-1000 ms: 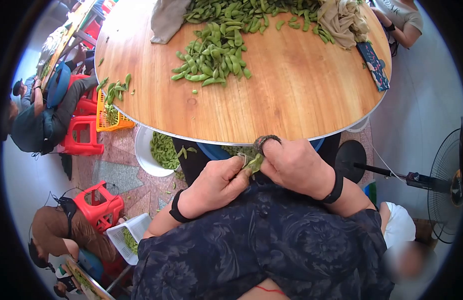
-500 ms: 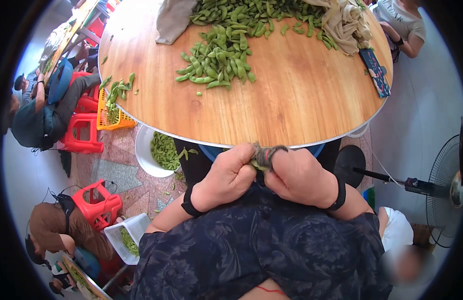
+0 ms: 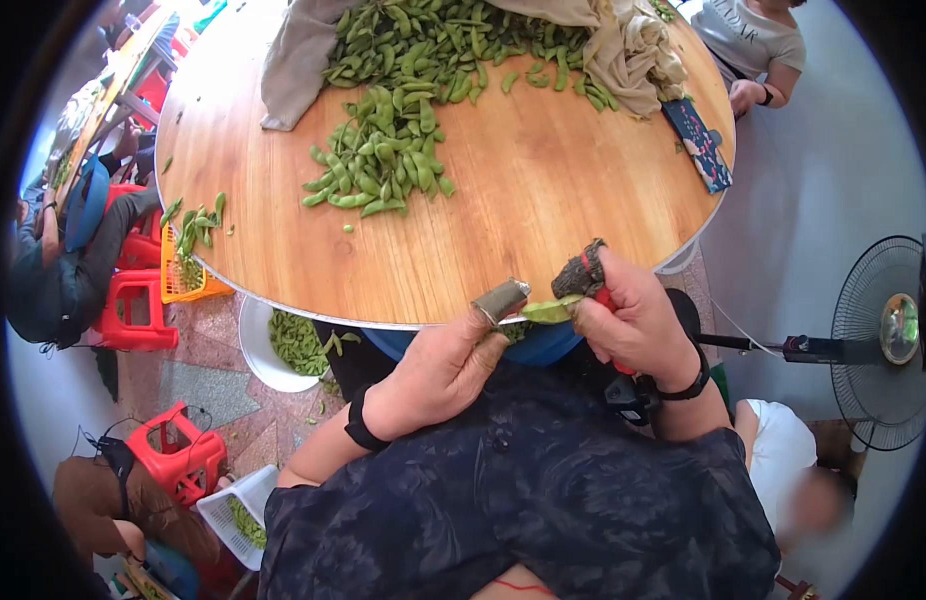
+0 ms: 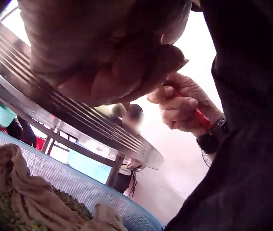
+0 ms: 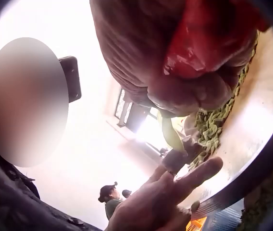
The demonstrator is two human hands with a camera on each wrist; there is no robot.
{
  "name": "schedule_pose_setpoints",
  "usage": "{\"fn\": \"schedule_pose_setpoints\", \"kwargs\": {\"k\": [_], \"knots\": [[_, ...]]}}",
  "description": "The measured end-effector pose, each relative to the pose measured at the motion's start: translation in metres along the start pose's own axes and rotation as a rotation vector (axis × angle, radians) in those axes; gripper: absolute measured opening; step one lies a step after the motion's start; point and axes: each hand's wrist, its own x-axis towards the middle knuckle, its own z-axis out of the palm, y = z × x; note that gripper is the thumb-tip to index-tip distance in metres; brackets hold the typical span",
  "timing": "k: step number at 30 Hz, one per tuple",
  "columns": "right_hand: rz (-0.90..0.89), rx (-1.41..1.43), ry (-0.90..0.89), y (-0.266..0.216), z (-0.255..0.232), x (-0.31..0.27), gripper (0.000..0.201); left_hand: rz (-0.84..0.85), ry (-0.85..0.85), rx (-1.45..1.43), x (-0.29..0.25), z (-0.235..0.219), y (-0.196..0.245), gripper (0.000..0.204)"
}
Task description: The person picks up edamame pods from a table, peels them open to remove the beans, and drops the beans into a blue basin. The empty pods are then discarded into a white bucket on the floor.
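Note:
At the near edge of the round wooden table [image 3: 543, 200], my right hand [image 3: 595, 302] pinches a green bean pod [image 3: 548, 312] and also grips a red-handled tool [image 3: 605, 300]. Its forefinger wears a dark cloth wrap [image 3: 580, 270]. My left hand [image 3: 453, 360] sits just left of the pod with its fingers loosely curled and nothing in them. A metal thimble [image 3: 500, 298] on its thumb is at the pod's free end. In the right wrist view the pod [image 5: 170, 134] hangs from the right hand [image 5: 141, 53] towards the left hand [image 5: 165, 202].
A pile of pods [image 3: 378, 160] lies mid-table, with more spilling from a cloth sack [image 3: 293, 60]. A blue mesh basket [image 4: 79, 185] sits under the table edge and a white bowl [image 3: 251, 350] of pods on the floor. There are red stools [image 3: 178, 450], a fan [image 3: 883, 340] and seated people around.
Both hands have risen from my lap to the table edge and drawn apart. The left hand has let go of the pod, which stays in the right hand.

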Motion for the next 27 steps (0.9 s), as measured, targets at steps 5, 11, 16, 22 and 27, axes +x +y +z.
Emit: {"fn": "schedule_pose_setpoints", "kwargs": {"k": [5,11,16,22,27], "knots": [[-0.378,-0.360,-0.073,0.006,0.015,0.028,0.009,-0.212,-0.060,-0.287,-0.004,-0.016,0.011,0.029],[-0.462,-0.739,0.132,-0.018,0.013,0.097,0.016,-0.104,0.397,-0.058,-0.068,-0.056,0.001,0.025],[-0.620,-0.855,0.149,-0.008,0.031,0.152,0.023,-0.244,0.777,0.565,-0.133,-0.098,-0.006,0.036],[-0.533,-0.935,0.144,-0.001,0.030,0.155,0.030,-0.128,0.860,0.159,-0.129,-0.085,-0.019,0.027],[-0.207,-0.005,-0.176,-0.035,0.047,0.088,0.029,-0.360,0.295,-0.418,-0.056,-0.070,0.021,0.024]]}}
